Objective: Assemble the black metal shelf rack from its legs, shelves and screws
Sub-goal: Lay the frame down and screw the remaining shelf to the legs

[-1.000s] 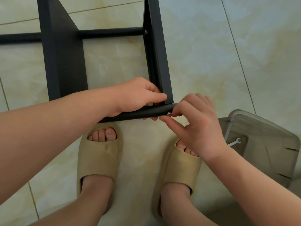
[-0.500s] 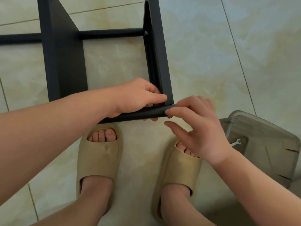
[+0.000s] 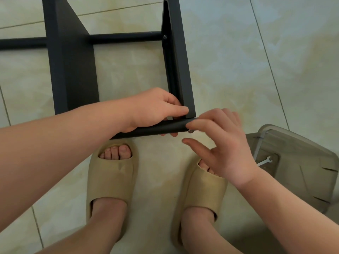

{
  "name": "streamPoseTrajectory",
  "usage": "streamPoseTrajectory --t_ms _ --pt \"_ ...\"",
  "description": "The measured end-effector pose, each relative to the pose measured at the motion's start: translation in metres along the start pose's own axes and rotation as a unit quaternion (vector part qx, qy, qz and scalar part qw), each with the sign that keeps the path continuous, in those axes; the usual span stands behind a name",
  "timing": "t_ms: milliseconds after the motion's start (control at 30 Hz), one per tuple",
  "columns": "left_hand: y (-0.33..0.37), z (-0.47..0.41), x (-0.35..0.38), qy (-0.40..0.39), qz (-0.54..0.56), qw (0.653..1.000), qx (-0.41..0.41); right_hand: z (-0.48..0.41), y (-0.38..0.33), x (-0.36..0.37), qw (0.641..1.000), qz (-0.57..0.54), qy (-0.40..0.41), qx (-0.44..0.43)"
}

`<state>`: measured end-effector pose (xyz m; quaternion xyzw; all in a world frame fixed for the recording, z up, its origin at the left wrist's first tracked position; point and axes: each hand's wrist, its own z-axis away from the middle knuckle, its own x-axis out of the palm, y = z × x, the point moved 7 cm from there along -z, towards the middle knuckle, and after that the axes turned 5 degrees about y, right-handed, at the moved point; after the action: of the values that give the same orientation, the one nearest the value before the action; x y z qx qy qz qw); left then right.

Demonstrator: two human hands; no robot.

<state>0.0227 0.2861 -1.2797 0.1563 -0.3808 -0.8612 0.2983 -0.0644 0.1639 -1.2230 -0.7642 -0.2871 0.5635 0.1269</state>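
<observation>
The black metal rack [image 3: 73, 70] stands on the tiled floor in front of me, with a right leg [image 3: 180, 61] and a far crossbar [image 3: 124, 36] fixed by a screw [image 3: 165, 36]. My left hand [image 3: 156, 109] grips the near black tube [image 3: 157, 128] where it meets the bottom of that leg. A small screw [image 3: 191, 131] sits at the tube's right end. My right hand [image 3: 220, 142] is beside it with fingers spread; the forefinger lies just above the screw and the thumb is apart below it.
A grey translucent plastic bin [image 3: 297, 162] stands at the right with a small silver wrench [image 3: 264, 161] on it. My feet in tan slippers [image 3: 111, 178] stand just below the tube. Bare tiled floor lies to the right of the rack.
My right thumb and forefinger pinched the screw a second ago; now the thumb has dropped away and the fingers have opened. My left hand has kept its grip on the tube.
</observation>
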Motion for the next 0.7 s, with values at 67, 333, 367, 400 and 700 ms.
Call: streamPoseTrajectory --t_ms 67,333,367,400,700 --pt "-0.0010 -0.0010 0.0002 -0.003 0.007 1.000 -0.008 0.0013 -0.0015 -0.0005 1.000 0.014 0.015 -0.009" --pt "0.0014 -0.0020 0.0026 0.014 -0.001 1.000 -0.006 0.0028 -0.0047 0.0020 0.997 0.028 0.065 0.021" --pt "0.0014 -0.0023 0.0027 0.016 -0.002 1.000 -0.006 0.0021 -0.0051 0.0024 0.997 0.025 0.064 0.023" --pt "0.0013 -0.0026 0.0024 0.018 -0.002 1.000 -0.005 0.0014 -0.0053 0.0029 0.997 0.024 0.064 0.024" --pt "-0.0064 -0.0025 -0.0007 0.019 -0.010 1.000 -0.010 0.0005 -0.0070 0.0011 0.999 0.029 0.043 -0.011"
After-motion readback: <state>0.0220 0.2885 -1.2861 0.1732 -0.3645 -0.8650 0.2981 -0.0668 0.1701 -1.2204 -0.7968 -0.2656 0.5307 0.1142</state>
